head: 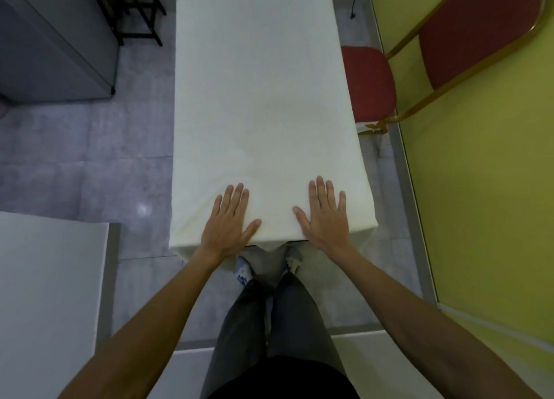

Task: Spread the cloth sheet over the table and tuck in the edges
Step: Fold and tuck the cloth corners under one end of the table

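Both grips are lying released, fingers straight: left grip and right grip are pressing flat on the cloth sheet, just inside the near edge of the desk it's covering end to end. The spread is looking done to me. So I'm planning on smoothing outward toward the near corners, palms low and pressure even, then tucking the slack hanging below the near edge.

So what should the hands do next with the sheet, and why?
The cloth sheet already lies smooth over the top, with the left hand and right hand flat on it, but its near edge droops loose. So the best next move is probably to slide both hands back and tuck that edge under.
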### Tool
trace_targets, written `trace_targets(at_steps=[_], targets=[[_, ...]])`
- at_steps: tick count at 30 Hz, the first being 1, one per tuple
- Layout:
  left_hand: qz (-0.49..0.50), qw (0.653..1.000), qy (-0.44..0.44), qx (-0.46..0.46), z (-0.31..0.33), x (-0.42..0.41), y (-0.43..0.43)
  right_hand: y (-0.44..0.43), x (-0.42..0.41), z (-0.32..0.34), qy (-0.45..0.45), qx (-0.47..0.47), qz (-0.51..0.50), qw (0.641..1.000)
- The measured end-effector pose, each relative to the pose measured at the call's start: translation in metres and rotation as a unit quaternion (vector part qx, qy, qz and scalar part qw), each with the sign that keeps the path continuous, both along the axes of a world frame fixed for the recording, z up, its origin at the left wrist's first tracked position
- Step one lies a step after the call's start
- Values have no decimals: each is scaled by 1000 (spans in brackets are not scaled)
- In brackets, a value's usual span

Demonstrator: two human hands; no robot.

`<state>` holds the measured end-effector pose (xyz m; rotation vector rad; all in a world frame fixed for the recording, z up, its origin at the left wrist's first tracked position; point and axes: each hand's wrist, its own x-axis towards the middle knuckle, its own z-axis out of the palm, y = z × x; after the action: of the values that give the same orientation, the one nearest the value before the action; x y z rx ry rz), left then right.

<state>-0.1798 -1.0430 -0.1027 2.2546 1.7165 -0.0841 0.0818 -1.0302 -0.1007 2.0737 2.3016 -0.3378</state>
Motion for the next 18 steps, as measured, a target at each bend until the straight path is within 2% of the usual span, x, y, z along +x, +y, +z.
trace_targets(at_steps=[8,13,16,18], targets=[[5,1000,-5,-3,2,14,-12,-6,16,2,19,-23,41,999],[-128,990,-61,-16,11,84,-4,-28,75,3,61,0,-10,998],[-215,973,-75,-43,14,140,8,-44,106,3,152,14,-69,986],[-253,964,-70,-48,16,174,20,-54,117,4,253,1,-141,957]])
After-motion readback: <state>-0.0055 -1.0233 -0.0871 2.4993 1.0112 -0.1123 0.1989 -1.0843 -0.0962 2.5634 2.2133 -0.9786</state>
